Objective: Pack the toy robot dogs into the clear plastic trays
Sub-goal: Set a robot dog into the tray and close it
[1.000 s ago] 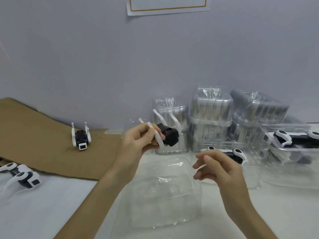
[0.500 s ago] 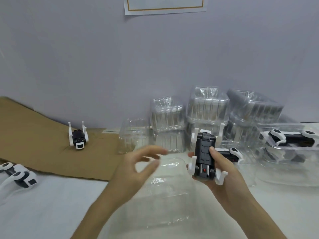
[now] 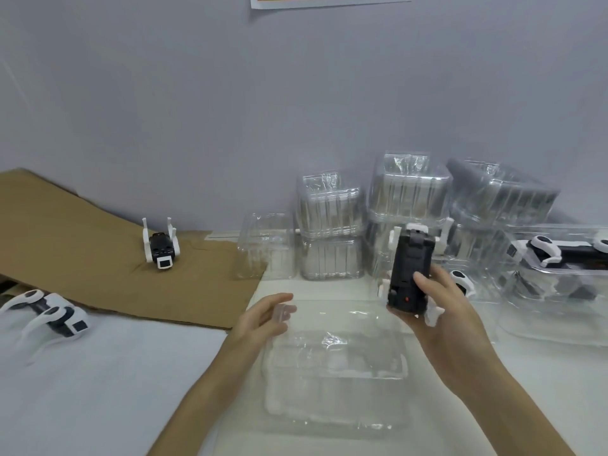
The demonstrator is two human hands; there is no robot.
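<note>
Toy robot dog (image 3: 409, 271) gripped in right hand (image 3: 441, 311), underside to camera, above clear plastic tray (image 3: 332, 366) near desk's (image 3: 82, 390) front edge, left hand (image 3: 263, 319) loose-fingered and holding nothing by tray's far left corner, stacked empty trays (image 3: 329, 225) along far edge, packed tray (image 3: 559, 281) at right edge, second dog (image 3: 161, 250) on cardboard sheet (image 3: 82, 251) at far left

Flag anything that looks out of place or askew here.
One toy robot dog lies on its back on the cardboard, legs up. The rear right tray stack leans askew. Nothing looks spilled or broken.
</note>
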